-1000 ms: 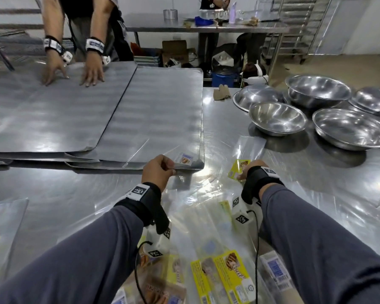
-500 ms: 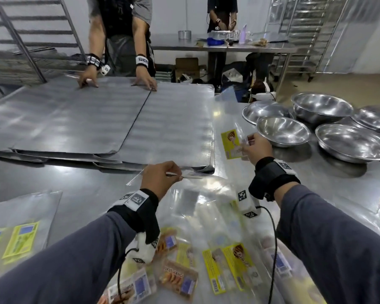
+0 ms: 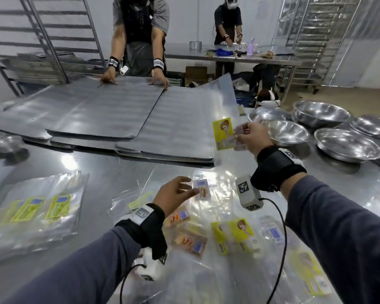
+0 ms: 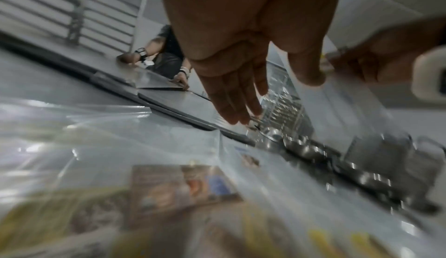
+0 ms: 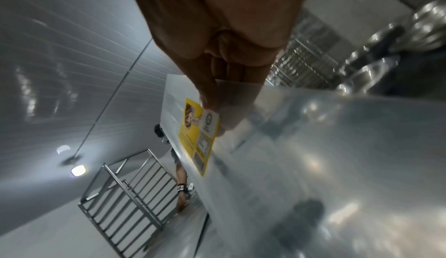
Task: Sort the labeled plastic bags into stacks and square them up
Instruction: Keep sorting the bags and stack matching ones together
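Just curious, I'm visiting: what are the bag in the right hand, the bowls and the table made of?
Bag: seemingly thin clear plastic film with a yellow printed label; the room shows through it.
Bowls: apparently polished steel, with mirror-like glints.
Table: likely stainless steel, smooth and grey, reflecting the lights.

Left hand (image 3: pixel 173 195) held low over the steel table (image 3: pixel 110 170), fingers (image 4: pixel 237 98) straight and together, gripping nothing. Right hand (image 3: pixel 249 137) raised higher above that table, farther out, thumb and fingers pinched on a yellow-labeled plastic bag (image 3: pixel 223 133). Both forearms in grey sleeves, wrists strapped black.
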Action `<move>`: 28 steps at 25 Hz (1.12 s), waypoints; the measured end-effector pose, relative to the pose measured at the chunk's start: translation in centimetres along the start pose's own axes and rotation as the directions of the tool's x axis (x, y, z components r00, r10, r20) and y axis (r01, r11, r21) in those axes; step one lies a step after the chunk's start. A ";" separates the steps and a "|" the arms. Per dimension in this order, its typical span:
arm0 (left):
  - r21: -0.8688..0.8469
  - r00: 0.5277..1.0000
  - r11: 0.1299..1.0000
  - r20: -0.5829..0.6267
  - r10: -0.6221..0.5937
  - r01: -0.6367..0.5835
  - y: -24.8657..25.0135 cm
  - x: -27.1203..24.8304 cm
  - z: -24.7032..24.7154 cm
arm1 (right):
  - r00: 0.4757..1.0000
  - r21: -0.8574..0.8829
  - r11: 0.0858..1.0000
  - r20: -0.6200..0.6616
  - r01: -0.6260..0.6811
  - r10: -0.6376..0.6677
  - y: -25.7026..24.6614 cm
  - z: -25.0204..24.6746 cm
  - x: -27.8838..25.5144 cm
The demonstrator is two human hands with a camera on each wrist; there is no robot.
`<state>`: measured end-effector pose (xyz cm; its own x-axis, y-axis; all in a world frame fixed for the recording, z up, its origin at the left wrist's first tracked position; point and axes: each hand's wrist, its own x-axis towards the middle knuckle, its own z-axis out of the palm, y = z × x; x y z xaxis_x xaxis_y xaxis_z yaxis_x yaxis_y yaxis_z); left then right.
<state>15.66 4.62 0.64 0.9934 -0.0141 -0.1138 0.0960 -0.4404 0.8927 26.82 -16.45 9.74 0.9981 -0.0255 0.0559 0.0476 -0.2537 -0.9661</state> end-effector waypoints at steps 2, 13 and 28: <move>-0.254 0.995 0.966 -0.065 -0.076 0.058 1.3 -0.1 -1.0 | 0.993 0.086 0.994 0.098 -0.073 0.064 0.2 2.7 -1.9; -0.465 0.952 0.885 -0.263 -0.159 0.019 -6.3 -5.0 -12.2 | 0.912 0.148 0.952 0.359 -0.267 0.200 1.9 21.4 -10.7; -0.172 0.701 0.969 -0.669 -0.247 0.177 -26.8 -13.8 -47.5 | 0.797 -0.514 0.757 0.603 0.402 -0.014 0.9 49.6 -18.2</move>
<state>2.34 59.27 -0.99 0.7146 0.6995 -0.0082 0.2797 -0.2749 0.9199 10.63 31.71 -4.59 0.8185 0.5667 -0.0942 0.4178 -0.6998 -0.5794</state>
